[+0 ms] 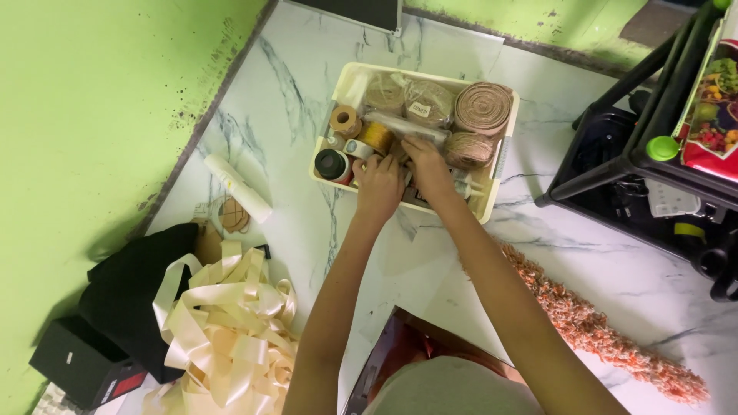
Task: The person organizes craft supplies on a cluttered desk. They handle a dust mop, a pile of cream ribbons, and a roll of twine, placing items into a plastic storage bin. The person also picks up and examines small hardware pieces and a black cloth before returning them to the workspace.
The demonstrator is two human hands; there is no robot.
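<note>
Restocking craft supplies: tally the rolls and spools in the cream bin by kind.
Jute twine rolls: 2
Wrapped twine rolls: 2
Gold thread spool: 1
Small brown cord spool: 1
Tape roll: 1
Total: 7, though both hands hide part of the bin.

This looks like a room in a home used for craft work, with the work done on the floor. The marble-patterned floor (307, 92) meets green painted walls (92, 100) whose lower edges are scuffed and speckled. A cream plastic basket (501, 173) holds jute twine rolls (483, 107), a spool of gold thread (378, 137) and tape. A heap of cream satin ribbon (231, 330) lies loose beside a black cloth (127, 296), an orange shaggy trim (600, 330) stretches nearby, and a black rack (661, 115) stands at the side.
</note>
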